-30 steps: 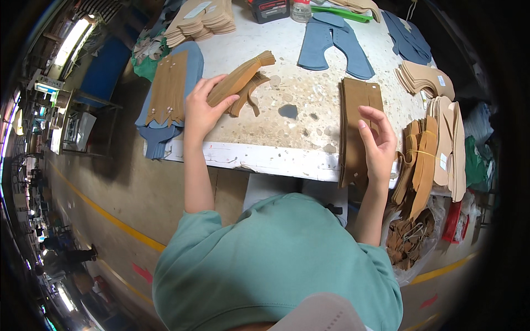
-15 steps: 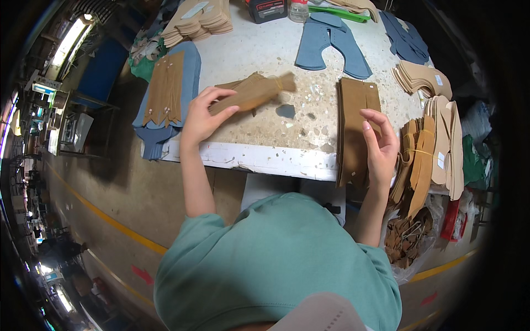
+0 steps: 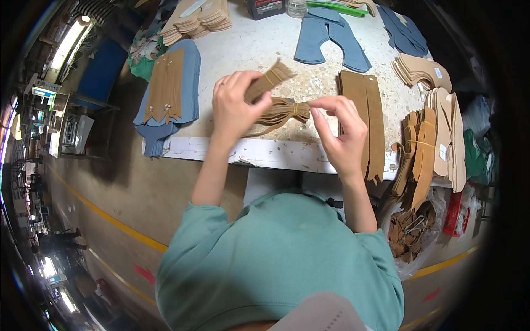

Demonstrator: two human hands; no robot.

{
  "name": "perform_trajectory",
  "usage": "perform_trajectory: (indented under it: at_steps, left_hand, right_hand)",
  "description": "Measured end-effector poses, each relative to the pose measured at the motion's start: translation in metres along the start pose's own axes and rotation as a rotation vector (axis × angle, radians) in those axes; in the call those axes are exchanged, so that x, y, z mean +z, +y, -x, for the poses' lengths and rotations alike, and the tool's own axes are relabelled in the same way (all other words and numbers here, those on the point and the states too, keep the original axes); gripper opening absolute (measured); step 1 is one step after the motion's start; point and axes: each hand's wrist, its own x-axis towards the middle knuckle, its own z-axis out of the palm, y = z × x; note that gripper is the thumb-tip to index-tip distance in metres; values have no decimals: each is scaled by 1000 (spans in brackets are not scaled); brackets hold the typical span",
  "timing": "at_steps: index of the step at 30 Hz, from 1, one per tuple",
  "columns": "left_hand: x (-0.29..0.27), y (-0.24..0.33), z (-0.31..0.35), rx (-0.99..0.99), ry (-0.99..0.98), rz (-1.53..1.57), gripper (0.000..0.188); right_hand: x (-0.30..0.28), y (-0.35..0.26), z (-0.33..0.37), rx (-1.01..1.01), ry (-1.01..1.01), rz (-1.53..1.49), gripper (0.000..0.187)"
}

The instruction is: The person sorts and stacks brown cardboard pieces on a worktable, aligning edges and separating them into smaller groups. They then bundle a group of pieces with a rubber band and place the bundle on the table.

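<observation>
My left hand (image 3: 236,102) is closed around a bundle of brown leather-like strips (image 3: 271,79), tied with a yellow rubber band and tilted up to the right. Beneath it, a second banded bundle of brown strips (image 3: 282,112) lies low over the table near its front edge. At that bundle's right end, the thumb and forefinger of my right hand (image 3: 343,128) pinch the tip near the band. Right beside this hand stands a stack of long brown pieces (image 3: 369,118), which overhangs the table edge.
Blue cut pieces with brown strips on top (image 3: 167,83) lie at the left. Farther back are blue curved pieces (image 3: 331,38) and beige stacks (image 3: 201,19). Banded brown bundles (image 3: 422,138) hang at the right edge, above a plastic bag of scraps (image 3: 411,231).
My right hand has moved left from the brown stack to the lower bundle's end. My left hand has shifted right with its bundle, now tilted more steeply.
</observation>
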Motion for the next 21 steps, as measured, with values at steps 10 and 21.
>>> perform_trajectory:
  at_steps: [10,21]
  left_hand:
    - [2,66,21,24,199,226,38]
    - [14,66,29,25,178,202,39]
  right_hand:
    - [28,2,-3,-274,338,435,23]
    - [19,9,-10,-273,152,368,16]
